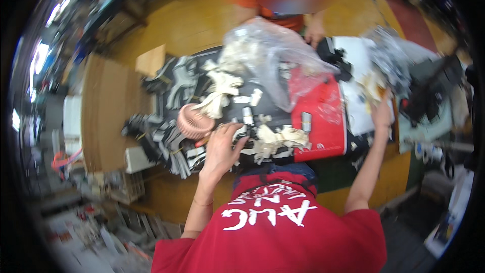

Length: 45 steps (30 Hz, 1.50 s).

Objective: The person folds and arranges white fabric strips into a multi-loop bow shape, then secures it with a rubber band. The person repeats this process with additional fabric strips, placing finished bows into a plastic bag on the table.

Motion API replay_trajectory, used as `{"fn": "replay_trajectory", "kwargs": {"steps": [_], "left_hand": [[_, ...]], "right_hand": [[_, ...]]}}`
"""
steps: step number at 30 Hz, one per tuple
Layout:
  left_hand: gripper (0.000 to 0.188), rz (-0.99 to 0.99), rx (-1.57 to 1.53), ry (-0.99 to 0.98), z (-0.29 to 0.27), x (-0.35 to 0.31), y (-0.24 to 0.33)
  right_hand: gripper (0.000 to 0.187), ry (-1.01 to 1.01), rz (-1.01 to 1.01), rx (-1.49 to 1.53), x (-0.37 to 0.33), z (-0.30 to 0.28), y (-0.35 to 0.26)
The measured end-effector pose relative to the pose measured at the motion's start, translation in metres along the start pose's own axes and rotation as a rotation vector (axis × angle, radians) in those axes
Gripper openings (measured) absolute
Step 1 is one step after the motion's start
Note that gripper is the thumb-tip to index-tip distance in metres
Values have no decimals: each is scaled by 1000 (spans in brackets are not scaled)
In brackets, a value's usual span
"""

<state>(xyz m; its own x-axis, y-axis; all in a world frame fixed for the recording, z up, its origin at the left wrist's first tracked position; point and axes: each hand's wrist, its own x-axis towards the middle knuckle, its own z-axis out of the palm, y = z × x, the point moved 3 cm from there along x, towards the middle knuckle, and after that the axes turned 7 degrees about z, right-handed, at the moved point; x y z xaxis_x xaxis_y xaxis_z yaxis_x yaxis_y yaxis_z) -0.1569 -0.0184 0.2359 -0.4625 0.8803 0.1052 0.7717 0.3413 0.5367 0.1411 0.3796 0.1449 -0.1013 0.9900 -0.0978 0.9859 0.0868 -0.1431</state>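
Cream plastic parts [275,140] heaped mid-table beside a pink ribbed disc [194,122], left hand [222,147] curled on one small piece, right hand [382,114] stretched far right onto loose bags [391,55], grip unclear; sorting seemingly midway, plenty left unsorted.

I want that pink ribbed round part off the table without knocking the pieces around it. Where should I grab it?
Grip the pink ribbed round part by its outer rim from above, on its far-left side: the left hand and white plastic pieces crowd its other sides.

left hand [222,144] curled, right hand [382,114] outstretched
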Motion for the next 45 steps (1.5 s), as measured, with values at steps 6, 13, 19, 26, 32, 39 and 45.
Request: {"fn": "replay_trajectory", "kwargs": {"steps": [6,13,19,26,32,39,45], "left_hand": [[23,-247,-7,192,-34,-11,-73],[26,-569,2,248,-52,-6,-247],[31,-714,113,-84,-17,-1,-351],[37,-908,103,-246,9,4,-363],[31,-913,204,-181,15,4,-362],[26,-994,67,-188,5,7,-362],[15,-915,189,-181,-33,11,-326]], "right_hand": [[38,-313,-368,129,-59,37,-59],[25,-646,-785,605,-160,16,-229],[22,-739,-1013,686,-172,27,-389],[53,-622,-934,282,-141,149,-547],[79,-532,-867,-51,-159,228,-583],[35,-707,-803,309,-161,223,-573],[29,-950,-787,625,-135,141,-497]]}}
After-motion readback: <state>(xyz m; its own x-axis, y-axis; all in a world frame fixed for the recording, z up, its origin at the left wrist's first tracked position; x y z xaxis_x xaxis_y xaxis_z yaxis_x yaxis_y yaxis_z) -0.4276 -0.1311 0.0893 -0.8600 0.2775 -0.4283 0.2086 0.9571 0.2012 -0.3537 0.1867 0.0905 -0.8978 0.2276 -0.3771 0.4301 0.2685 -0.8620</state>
